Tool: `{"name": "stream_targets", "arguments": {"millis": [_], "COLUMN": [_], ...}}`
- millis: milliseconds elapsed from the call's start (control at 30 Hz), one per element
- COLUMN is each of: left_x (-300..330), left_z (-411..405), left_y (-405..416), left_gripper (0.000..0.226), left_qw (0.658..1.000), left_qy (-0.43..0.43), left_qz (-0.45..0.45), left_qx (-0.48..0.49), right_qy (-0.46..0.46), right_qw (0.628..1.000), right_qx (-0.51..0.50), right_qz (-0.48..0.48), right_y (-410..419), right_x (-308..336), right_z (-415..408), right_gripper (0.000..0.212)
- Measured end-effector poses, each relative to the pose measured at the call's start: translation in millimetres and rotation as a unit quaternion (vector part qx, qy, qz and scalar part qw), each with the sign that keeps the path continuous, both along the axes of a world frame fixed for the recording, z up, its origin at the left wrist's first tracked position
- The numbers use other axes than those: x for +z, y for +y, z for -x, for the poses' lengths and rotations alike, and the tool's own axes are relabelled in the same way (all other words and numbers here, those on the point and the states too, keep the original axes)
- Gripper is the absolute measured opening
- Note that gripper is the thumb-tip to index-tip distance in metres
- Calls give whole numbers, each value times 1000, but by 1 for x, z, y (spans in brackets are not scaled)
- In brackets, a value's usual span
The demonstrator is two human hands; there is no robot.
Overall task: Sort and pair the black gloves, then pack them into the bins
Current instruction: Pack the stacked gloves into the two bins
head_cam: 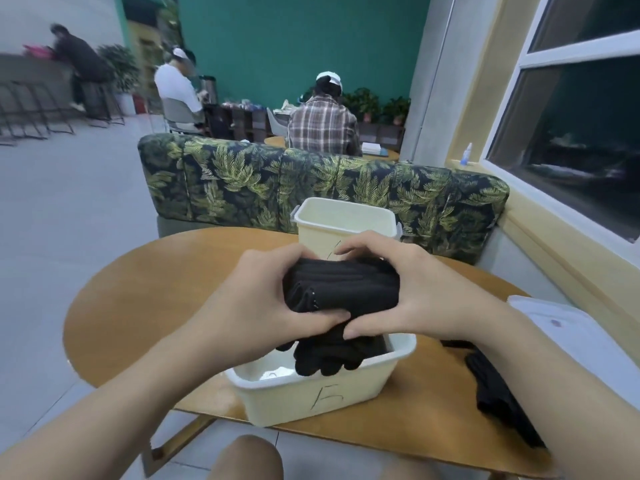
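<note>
Both the left hand (256, 299) and the right hand (412, 292) are curling their fingers around a folded bundle of black gloves (343, 289), holding it over the near bin (311, 396) already containing gloves, the far bin (343, 220) standing behind.

Single head-worn wide-angle view. The scene is seen from above the seated wearer's knees, facing forward and down across the bench (138, 289). Both hands (341, 292) are framed close, at centre. Straight edges toward the frame borders are bowed by the lens.
</note>
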State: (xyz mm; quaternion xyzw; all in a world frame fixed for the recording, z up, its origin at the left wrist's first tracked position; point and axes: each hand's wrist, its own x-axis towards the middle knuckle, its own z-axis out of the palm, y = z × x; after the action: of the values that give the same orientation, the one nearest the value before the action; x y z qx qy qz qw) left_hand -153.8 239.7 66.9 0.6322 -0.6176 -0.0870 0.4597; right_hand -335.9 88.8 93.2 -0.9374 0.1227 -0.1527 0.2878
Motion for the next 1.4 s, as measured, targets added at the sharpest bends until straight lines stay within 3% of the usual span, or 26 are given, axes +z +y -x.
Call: {"name": "stream_targets", "arguments": {"millis": [100,200,300,400,567,733,800,1033,1133,1300,1400], "left_x": [-3,-10,-23,-43,-56,-46,-43,-54,-59,-65,-70], "left_z": [-16,-25,-30,-42,-61,-79,-82,-58,-59,-60,-61], "left_y": [12,15,12,12,15,17,15,-10,-15,-12,-11], "left_gripper": [37,38,43,44,51,65,72,71,69,58,53], "left_qw": [998,986,970,966,969,974,970,984,985,980,971], "left_qy": [19,118,205,234,245,142,131,157,167,194,233], "left_qz": [51,102,108,82,-14,-164,-185,-79,-39,-44,-54], "left_qx": [34,58,69,72,26,-59,-86,3,-7,-19,-12], "right_qy": [-35,-104,-97,-105,-121,-67,-48,-11,-2,45,63], "right_qw": [992,951,927,914,948,980,987,991,995,993,988], "right_qx": [13,51,62,64,23,3,11,31,26,35,40], "right_qz": [-116,-287,-357,-387,-294,-187,-155,-127,-97,-105,-137], "right_y": [-10,-13,-7,-6,-10,-14,-15,-19,-23,-21,-17], "right_x": [-8,-31,-57,-68,-67,-62,-58,-57,-59,-63,-69], "right_z": [-19,-43,-65,-76,-86,-90,-91,-95,-91,-82,-86], "right_gripper": [80,77,62,51,46,43,45,50,53,103,106]}}
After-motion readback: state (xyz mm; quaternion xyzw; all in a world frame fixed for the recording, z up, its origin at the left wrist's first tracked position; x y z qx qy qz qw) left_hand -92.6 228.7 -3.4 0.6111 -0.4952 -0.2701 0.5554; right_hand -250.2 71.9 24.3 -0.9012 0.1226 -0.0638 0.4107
